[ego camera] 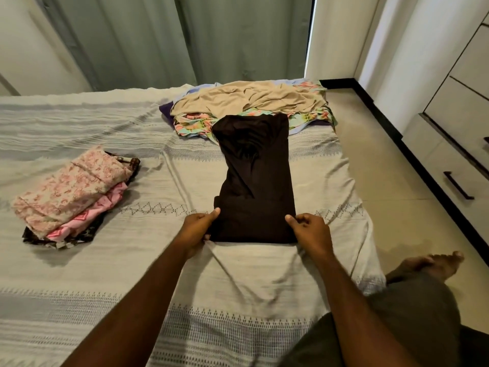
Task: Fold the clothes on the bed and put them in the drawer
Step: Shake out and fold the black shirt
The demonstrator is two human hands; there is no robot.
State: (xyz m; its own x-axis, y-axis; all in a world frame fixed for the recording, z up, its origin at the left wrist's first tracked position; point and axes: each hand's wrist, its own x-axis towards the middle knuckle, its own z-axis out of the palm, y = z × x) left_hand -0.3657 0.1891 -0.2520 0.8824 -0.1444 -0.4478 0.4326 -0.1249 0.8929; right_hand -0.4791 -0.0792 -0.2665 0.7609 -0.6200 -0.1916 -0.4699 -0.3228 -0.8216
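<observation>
a head-worn camera looks down over a bed (132,274) covered in a pale grey woven spread with bands of small diamond pattern. a dark brown garment (254,178) lies lengthwise in the middle of the bed, folded into a long narrow strip running away from the person. its far end overlaps the edge of a loose pile of unfolded clothes (251,104) at the far side of the bed, where a beige piece lies on top of floral and purple fabric.

both bare arms reach forward to the near end of the dark garment. the left hand (197,229) pinches the near left corner, thumb on top of the cloth and fingers curled under its edge. the right hand (309,230) takes the near right corner in the same narrow grip, thumb pressed on the fabric and fingers curled beside it.

to the left, well apart from the garment, sits a stack of folded clothes (74,194), a pink-and-cream floral piece on top, a brighter pink one and a dark patterned one beneath.

on the right, across a strip of tiled floor, stands a pale drawer unit (455,165) with dark bar handles, its drawers closed. green curtains (185,35) hang behind the bed. the person's knee and a bare foot (434,263) show at lower right.
</observation>
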